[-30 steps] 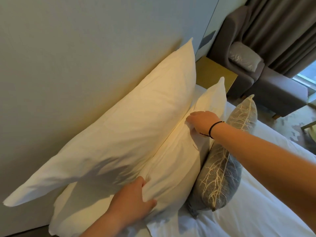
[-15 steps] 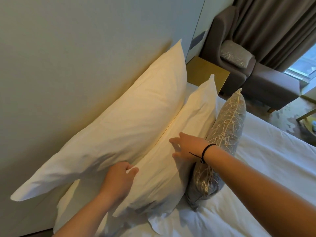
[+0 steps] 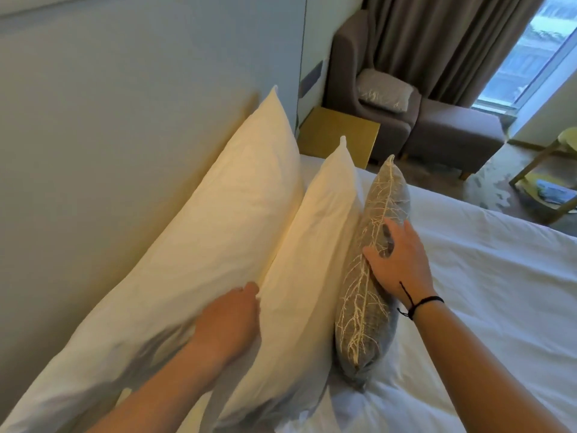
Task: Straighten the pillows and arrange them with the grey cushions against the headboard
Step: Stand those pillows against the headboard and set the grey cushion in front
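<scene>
Two white pillows stand on edge along the pale headboard (image 3: 125, 120). The back pillow (image 3: 199, 245) leans on the headboard and the front pillow (image 3: 312, 245) rests against it. A grey cushion (image 3: 365, 307) with a pale branch pattern stands upright against the front pillow. My left hand (image 3: 231, 317) is pushed into the gap between the two pillows, its fingers hidden in the fabric. My right hand (image 3: 399, 260), with a black wrist cord, lies flat with spread fingers on the cushion's outer face.
White bed sheet (image 3: 484, 292) stretches to the right. Beyond the pillows stands a yellow bedside table (image 3: 340, 132), then a brown armchair (image 3: 374, 89) holding another grey cushion (image 3: 384, 90), a footstool (image 3: 452, 132), curtains and a window. A wooden chair (image 3: 552, 189) is at far right.
My right hand slid off the front pillow onto the grey cushion, which now stands more upright. My left hand moved up into the gap between the pillows. The view shifted right.
</scene>
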